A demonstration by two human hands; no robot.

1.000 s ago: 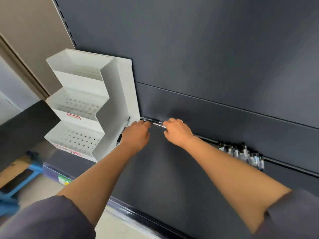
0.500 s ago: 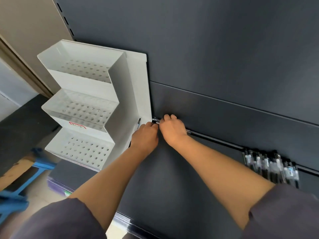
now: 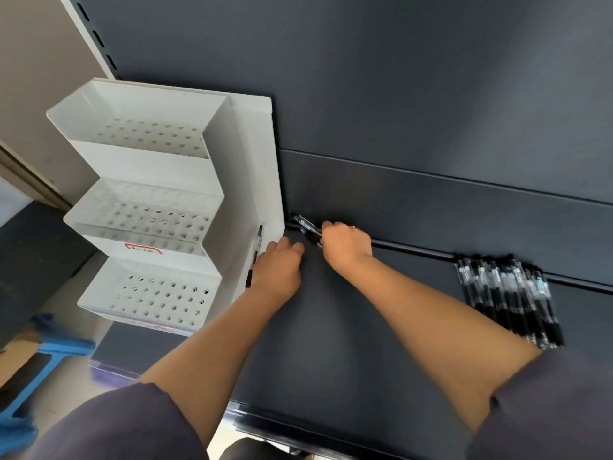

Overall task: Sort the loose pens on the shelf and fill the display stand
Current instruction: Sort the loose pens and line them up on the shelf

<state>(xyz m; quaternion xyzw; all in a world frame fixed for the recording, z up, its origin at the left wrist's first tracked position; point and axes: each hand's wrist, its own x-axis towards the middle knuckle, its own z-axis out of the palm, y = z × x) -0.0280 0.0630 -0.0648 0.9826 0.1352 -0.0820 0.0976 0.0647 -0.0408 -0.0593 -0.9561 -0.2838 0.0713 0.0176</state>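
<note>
Head view: right hand (image 3: 346, 249) grips pens (image 3: 308, 229).

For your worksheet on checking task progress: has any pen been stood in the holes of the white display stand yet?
No. All three tiers of the display stand show only open holes, while the pile of pens lies on the shelf.

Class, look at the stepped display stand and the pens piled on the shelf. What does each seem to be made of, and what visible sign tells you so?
Display stand: probably white plastic, possibly painted sheet metal; thin folded walls, smooth matt faces, punched round holes in each tier.
Pens: clear glossy plastic barrels with black ends; light glints on them.
Shelf: likely painted metal, dark matt grey, flat and even.
</note>
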